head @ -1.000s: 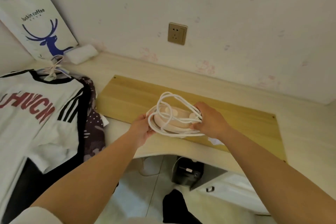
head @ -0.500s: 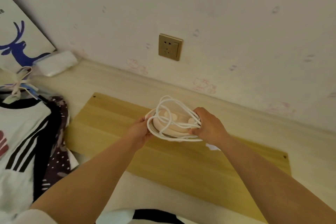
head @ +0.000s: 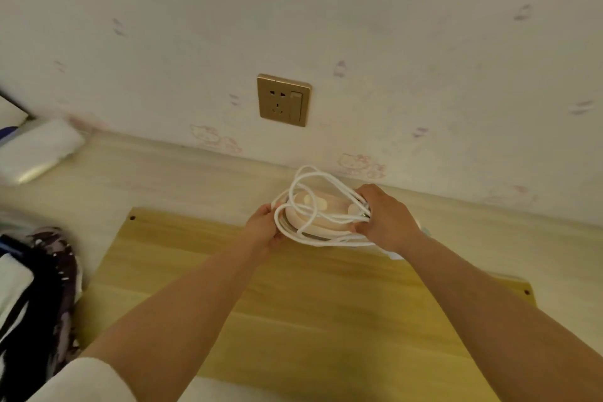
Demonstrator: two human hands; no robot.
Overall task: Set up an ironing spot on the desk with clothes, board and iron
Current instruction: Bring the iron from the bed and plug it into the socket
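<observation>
Iron being held over the board's far edge

The pink iron [head: 318, 212], looped in its white cord [head: 303, 184], is being gripped between the left hand [head: 264, 228] and right hand [head: 386, 220], both closed around it, above the wooden board [head: 293, 310] on the tabletop [head: 156, 173]; clothes [head: 36, 287] are lying well left of the left hand.

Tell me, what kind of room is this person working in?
Probably a bedroom or dorm room at home. A pale desk stands against Hello Kitty wallpaper with a gold wall socket, and clothes lie heaped at the left beside a wooden board.
</observation>
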